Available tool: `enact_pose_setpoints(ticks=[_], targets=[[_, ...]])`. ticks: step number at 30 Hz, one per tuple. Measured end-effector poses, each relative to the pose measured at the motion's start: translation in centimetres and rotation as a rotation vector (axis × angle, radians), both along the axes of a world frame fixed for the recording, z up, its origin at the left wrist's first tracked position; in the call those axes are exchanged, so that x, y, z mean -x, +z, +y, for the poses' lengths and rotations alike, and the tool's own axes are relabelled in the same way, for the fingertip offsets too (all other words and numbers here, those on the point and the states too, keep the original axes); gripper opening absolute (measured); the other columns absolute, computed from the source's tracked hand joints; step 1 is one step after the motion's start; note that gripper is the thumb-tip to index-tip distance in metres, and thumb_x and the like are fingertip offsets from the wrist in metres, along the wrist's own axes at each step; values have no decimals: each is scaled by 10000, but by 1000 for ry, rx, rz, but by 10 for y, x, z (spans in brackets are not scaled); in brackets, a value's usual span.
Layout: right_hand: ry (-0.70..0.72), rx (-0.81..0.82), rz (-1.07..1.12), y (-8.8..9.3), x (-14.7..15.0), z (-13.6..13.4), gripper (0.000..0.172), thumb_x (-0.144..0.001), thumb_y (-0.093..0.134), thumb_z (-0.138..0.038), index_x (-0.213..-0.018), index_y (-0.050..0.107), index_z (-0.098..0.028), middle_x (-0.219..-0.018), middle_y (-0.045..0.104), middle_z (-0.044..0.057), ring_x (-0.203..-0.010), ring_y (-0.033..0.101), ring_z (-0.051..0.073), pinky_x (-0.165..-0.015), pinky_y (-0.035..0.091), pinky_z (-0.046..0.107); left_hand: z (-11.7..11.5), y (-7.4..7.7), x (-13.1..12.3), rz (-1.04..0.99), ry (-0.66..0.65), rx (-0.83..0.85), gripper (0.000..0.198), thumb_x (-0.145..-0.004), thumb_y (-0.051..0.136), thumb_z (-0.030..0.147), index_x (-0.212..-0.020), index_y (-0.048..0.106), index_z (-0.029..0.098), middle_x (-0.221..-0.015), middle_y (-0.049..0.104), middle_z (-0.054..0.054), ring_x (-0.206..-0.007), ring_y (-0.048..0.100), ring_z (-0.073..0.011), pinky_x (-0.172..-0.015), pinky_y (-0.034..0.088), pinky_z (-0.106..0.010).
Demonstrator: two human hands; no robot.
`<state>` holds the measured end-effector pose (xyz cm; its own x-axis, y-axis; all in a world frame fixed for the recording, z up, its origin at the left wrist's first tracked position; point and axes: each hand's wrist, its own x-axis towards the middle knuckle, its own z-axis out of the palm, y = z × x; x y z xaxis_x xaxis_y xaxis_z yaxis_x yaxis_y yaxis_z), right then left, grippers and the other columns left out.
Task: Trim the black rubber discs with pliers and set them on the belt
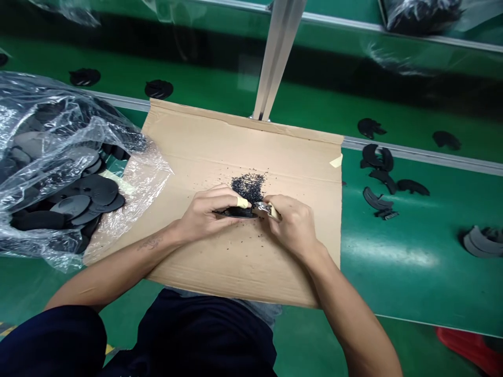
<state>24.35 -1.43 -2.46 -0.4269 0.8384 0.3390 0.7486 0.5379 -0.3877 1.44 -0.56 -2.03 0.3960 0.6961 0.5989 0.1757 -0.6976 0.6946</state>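
Observation:
My left hand point(214, 209) is closed on a flat black plastic disc-like part point(239, 212), held tilted just above the cardboard sheet point(188, 141). Its thumb wears a yellowish finger cover. In my right hand point(293, 217) is a small metal tool point(263, 207), its tip at the right edge of the black part; the fingers hide most of it, so its exact kind does not show. A yellowish wrap also shows on a right finger. Just beyond both hands lies a pile of tiny black scraps point(249, 186), with more crumbs scattered around it.
A clear plastic bag point(70, 125) full of black discs point(94, 188) overlaps the cardboard's left side. Several curved black pieces point(379, 157) lie on the green table point(393, 272) at right. A metal post point(277, 57) rises behind the cardboard. Black parts point(159, 89) sit on the green surface beyond the rail.

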Motion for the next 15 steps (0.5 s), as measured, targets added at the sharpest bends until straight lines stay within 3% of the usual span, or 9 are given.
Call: enact_pose_setpoints(ticks=[7,15], targets=[[-51,-157,-208,7,7,-3,98,-890,611,-169,-975,656,-185,-807,669,84,-757,532,237,-643,303,360,-3,0,-3,142,7,-31,147,-969,676,230,-1101,718,180,-897,717,-49,-825,647,-141,-734,543,-271],[-85,-70,-154,7,5,-1,356,-896,627,-286,-1219,562,-151,-1015,670,130,-883,542,269,-719,337,362,-1,-2,1,207,172,-107,192,-962,671,213,-1147,695,170,-968,736,-68,-884,650,-167,-783,531,-301]])
